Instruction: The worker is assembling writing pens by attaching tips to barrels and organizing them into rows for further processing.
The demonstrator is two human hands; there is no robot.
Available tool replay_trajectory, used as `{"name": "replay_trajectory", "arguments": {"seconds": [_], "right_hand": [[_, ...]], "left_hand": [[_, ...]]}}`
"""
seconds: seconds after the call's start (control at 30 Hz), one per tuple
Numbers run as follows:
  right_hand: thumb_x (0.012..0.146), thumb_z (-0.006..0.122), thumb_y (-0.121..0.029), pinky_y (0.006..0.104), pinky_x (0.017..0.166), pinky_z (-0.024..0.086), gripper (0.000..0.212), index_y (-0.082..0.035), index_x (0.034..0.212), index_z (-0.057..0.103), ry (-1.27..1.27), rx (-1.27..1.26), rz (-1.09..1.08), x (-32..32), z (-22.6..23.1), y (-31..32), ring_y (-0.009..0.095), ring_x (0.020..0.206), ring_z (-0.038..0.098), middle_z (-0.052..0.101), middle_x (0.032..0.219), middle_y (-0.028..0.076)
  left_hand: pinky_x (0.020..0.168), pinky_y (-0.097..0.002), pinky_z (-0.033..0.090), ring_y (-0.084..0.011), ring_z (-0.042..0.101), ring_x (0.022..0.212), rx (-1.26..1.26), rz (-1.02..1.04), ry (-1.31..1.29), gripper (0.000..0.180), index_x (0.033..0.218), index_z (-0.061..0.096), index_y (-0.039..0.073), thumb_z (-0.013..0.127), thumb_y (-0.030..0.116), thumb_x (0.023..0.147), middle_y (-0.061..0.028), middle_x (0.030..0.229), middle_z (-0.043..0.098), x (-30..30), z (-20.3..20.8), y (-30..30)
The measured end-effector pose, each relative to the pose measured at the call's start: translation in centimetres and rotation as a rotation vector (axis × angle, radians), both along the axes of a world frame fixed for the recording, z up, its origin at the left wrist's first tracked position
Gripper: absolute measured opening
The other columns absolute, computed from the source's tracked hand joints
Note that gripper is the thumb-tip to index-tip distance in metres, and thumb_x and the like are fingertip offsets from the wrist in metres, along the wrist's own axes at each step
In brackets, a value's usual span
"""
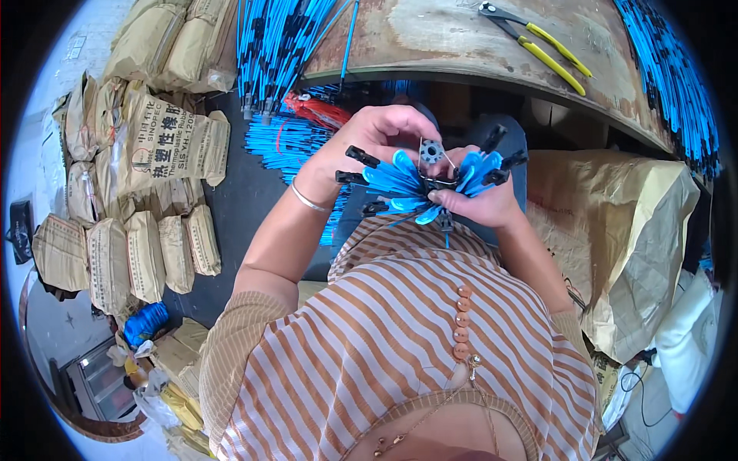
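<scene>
My right hand (492, 203) is closed around a fanned-out bundle of blue umbrella ribs (400, 180), its thumb pressing near their gathered middle. Black plastic joints (363, 157) stick out around the fan. Above the middle sits a small grey notched hub (431, 151) with a round hole. Thin wire runs from beside the hub down to the ribs. My left hand (384, 131) is at the hub's far left side, fingers bent and closed at the wire; its fingertips are partly hidden. The whole bundle hangs over my lap.
Yellow-handled pliers (538, 50) lie on the worn wooden table (430, 38) ahead. More blue ribs (280, 46) are heaped at the table's left and right ends. Brown paper sacks (142, 250) line the left; a large paper sack (615, 223) stands right. Red strands (319, 111) lie beyond my left wrist.
</scene>
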State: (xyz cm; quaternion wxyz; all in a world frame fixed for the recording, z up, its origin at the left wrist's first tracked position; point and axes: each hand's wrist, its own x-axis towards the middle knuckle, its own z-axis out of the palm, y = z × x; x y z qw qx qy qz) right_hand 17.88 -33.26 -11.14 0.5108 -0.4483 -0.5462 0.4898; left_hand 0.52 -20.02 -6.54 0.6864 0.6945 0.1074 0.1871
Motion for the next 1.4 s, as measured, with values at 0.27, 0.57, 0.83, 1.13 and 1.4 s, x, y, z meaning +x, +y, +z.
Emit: {"name": "replay_trajectory", "arguments": {"seconds": [0.27,0.57,0.83,1.13,1.4], "right_hand": [[0.063,0.075,0.007,0.029,0.066,0.05,0.03,-0.004,0.083,0.056,0.082,-0.033,-0.051,-0.2,0.4,0.3,0.019,0.076,0.06,0.063,0.084,0.009],[0.061,0.074,0.008,0.0279,0.066,0.049,0.032,-0.003,0.084,0.056,0.071,0.024,-0.058,-0.6,0.3,0.5,0.017,0.072,0.059,0.064,0.083,0.009],[0.061,0.076,0.001,0.0251,0.057,0.046,0.026,-0.003,0.082,0.061,0.021,0.036,-0.147,-0.7,-0.2,0.4,0.013,0.059,0.054,0.063,0.073,0.005],[0.061,0.076,0.004,0.0256,0.063,0.049,0.032,-0.001,0.089,0.062,-0.002,-0.06,-0.134,-0.7,0.4,0.2,0.014,0.067,0.059,0.066,0.082,0.007],[0.06,0.078,0.002,0.0252,0.064,0.049,0.034,-0.001,0.091,0.063,-0.077,-0.115,-0.246,-1.0,1.0,0.2,0.012,0.065,0.058,0.066,0.077,0.005]], "left_hand": [[0.075,-0.0246,0.048,-0.0168,0.061,0.079,-0.404,0.095,-0.103,0.033,0.106,0.059,0.002,0.069,0.0,0.075,-0.0105,0.091,0.064,0.1,0.1,-1.7],[0.075,-0.0248,0.049,-0.0171,0.062,0.08,-0.331,-0.03,-0.26,0.046,0.118,0.056,0.001,0.07,0.0,0.074,-0.0125,0.093,0.065,0.0,-2.9,-0.5],[0.072,-0.0239,0.049,-0.0159,0.062,0.076,-0.205,0.096,-0.16,0.045,0.117,0.058,0.001,0.071,0.002,0.073,-0.0114,0.088,0.068,-0.5,-1.5,-0.6],[0.069,-0.024,0.049,-0.017,0.062,0.073,0.044,0.014,-0.222,0.031,0.102,0.066,-0.001,0.069,0.0,0.071,-0.011,0.087,0.068,0.0,-0.5,0.0],[0.078,-0.0289,0.048,-0.0224,0.061,0.083,-0.025,-0.058,-0.109,0.031,0.101,0.066,-0.003,0.064,-0.001,0.07,-0.0155,0.098,0.066,-0.6,-0.4,0.8]]}}
